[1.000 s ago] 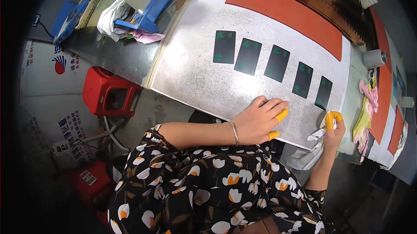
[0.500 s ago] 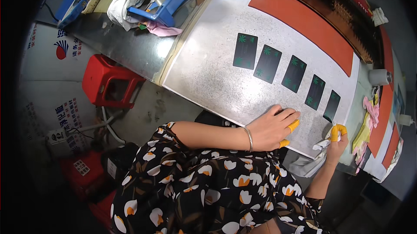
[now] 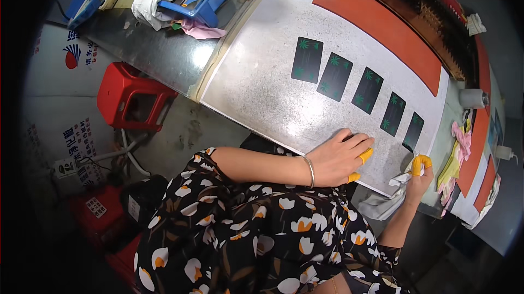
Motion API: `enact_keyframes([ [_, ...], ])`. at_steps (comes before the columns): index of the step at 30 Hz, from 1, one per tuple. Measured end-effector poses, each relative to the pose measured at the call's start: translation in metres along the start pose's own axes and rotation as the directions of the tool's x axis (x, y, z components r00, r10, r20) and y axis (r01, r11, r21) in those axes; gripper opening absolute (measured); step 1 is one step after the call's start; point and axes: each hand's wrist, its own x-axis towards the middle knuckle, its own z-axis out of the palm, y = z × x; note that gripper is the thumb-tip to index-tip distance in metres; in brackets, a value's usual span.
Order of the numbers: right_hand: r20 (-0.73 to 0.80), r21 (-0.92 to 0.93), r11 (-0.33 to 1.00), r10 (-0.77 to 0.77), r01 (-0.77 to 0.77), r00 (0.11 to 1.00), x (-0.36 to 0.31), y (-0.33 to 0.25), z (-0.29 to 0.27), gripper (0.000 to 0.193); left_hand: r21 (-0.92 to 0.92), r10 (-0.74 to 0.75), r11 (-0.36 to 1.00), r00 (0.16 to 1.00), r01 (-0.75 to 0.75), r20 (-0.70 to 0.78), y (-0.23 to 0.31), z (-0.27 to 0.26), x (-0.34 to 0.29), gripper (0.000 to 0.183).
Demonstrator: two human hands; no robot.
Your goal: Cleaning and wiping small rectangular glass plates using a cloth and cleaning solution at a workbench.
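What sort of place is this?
Probably a workshop: five flat black rectangular panels with green leaf patterns lie on a speckled white worktop; a red plastic stool stands nearby.

Red stool (image 3: 112, 93) at left, orange-red strip (image 3: 379, 33) on the far side
At far left a white cloth (image 3: 148, 4) and a pink cloth (image 3: 202, 30) lie beside a blue tray (image 3: 205, 17); a dark brown rack (image 3: 396, 2) runs behind the strip; at right a pale cylindrical container (image 3: 471, 99) stands beyond pink and yellow cloths (image 3: 451, 169)

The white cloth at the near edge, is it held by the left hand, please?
No; the right hand grips the white cloth, while the left hand rests on the worktop.
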Motion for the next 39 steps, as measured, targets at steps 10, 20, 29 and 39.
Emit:
enact_keyframes([
  [10,0.021,0.026,1.000,-0.004,0.003,1.000,0.001,-0.008,0.005,0.010,-0.030,-0.014,0.999,1.000,0.014,-0.023,0.000,0.001,0.001,0.051],
  [20,0.006,0.010,1.000,-0.012,0.012,1.000,-0.001,-0.008,0.003,0.011,0.009,-0.004,1.000,0.999,0.004,0.036,0.001,-0.002,0.002,0.050],
  [29,0.012,-0.025,1.000,0.005,-0.005,1.000,0.003,-0.011,0.009,0.012,-0.182,0.013,0.983,0.998,-0.023,-0.054,-0.003,-0.003,-0.006,0.052],
  [39,-0.004,0.015,1.000,-0.015,0.015,1.000,-0.002,-0.001,0.001,0.014,0.165,-0.336,0.895,0.871,0.414,-0.358,-0.105,-0.091,-0.057,0.090],
])
